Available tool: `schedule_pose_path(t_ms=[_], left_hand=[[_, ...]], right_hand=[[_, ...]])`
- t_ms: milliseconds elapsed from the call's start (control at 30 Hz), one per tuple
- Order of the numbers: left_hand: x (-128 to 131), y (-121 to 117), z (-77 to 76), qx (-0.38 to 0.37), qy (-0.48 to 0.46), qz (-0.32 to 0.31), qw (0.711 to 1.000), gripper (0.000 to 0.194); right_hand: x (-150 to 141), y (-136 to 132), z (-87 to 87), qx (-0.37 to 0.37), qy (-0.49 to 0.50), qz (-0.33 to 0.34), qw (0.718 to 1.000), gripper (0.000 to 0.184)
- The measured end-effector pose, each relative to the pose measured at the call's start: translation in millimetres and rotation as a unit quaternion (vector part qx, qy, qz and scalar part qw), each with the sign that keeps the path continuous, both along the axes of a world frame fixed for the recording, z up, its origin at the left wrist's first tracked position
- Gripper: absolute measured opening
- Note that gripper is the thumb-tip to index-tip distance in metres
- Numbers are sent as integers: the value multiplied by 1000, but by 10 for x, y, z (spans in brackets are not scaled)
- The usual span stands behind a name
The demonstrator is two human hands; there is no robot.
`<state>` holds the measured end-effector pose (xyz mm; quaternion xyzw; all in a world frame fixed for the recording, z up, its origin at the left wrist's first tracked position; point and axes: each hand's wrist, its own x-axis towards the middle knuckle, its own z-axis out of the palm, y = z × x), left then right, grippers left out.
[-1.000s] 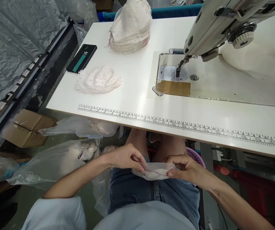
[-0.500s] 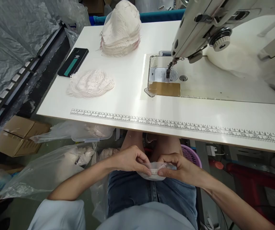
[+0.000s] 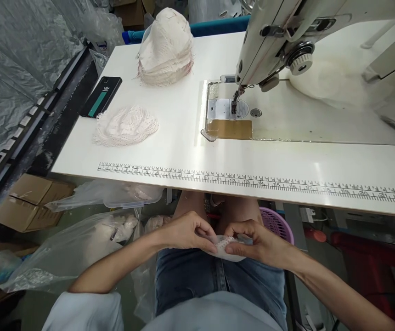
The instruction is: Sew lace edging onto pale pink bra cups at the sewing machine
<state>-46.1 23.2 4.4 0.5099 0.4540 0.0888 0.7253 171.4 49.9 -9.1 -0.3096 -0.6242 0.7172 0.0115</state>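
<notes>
Above my lap, below the table's front edge, a small white piece of sheer fabric with a lacy edge (image 3: 223, 248) is stretched between both hands. My left hand (image 3: 197, 234) pinches its left side between thumb and fingers. On the opposite side, my right hand (image 3: 251, 241) grips it the same way, with the thumb in front. My fingers cover part of the fabric. On the table lies a flat heap of white lace pieces (image 3: 126, 126), and behind it stands a stack of cream lace cup-shaped pieces (image 3: 166, 50) with loose threads along its edge.
A sewing machine (image 3: 273, 46) stands at the right, its needle over the metal plate. A black phone (image 3: 101, 97) lies at the table's left, and a printed ruler (image 3: 252, 180) runs along the front. Below are a purple basket (image 3: 276, 223), cardboard box (image 3: 34, 202) and plastic bags (image 3: 70, 243).
The camera view has shifted slightly, so the table and machine sit a little further left. Both hands keep hold of the fabric, which has turned slightly, showing more of its lacy edge.
</notes>
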Motion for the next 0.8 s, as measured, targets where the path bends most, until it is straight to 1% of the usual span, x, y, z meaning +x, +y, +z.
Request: schedule_pose_path(t_ms=[100, 167, 267, 333, 433, 533, 633, 800], left_hand=[[27, -9, -3, 0, 10, 13, 1000, 26], [41, -17, 3, 22, 22, 19, 999, 22], [57, -28, 6, 67, 46, 21, 996, 18], [65, -31, 7, 76, 59, 21, 995, 19], [67, -26, 23, 79, 66, 15, 995, 18], [57, -14, 56, 99, 67, 0, 993, 17], [42, -4, 72, 101, 74, -12, 992, 20], [28, -3, 42, 87, 59, 3, 994, 21]], right_hand=[[25, -11, -12, 14, -3, -6, 1000, 28], [27, -25, -25, 24, -7, -6, 1000, 28], [18, -51, -43, 60, -21, -4, 998, 26], [15, -66, -47, 75, -26, -1, 997, 25], [22, -76, -48, 71, -18, 2, 997, 25], [39, -75, -56, 59, -10, -13, 998, 25], [54, -69, -67, 48, -11, -27, 998, 24], [65, -61, -68, 47, -23, -34, 998, 24]])
